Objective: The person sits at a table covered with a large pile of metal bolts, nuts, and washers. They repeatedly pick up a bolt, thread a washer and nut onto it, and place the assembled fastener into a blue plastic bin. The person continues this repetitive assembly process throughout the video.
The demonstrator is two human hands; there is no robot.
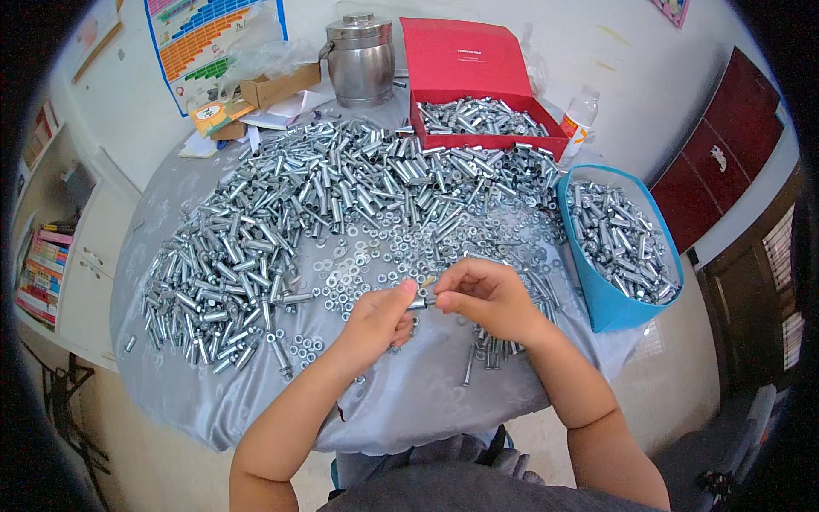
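The metal fastener is just above the near part of the table, between your two hands. Your left hand is curled closed around one end, thumb laid along the top; your right hand has thumb and forefinger bent close together at the other end, though I cannot tell whether they grip it or some small piece on it. The step in hand looks like working at that end of the fastener, and the next move seems to call for a steady left hold and fine, lined-up fingertip work from the right. Loose nuts and washers lie just beyond your hands, a deep heap of metal sleeves spreads past them and to the left, and long bolts lie below your right hand, where your wrist could brush them. The blue bin to the right and the red box at the back both hold metal parts; neither blocks your hands.
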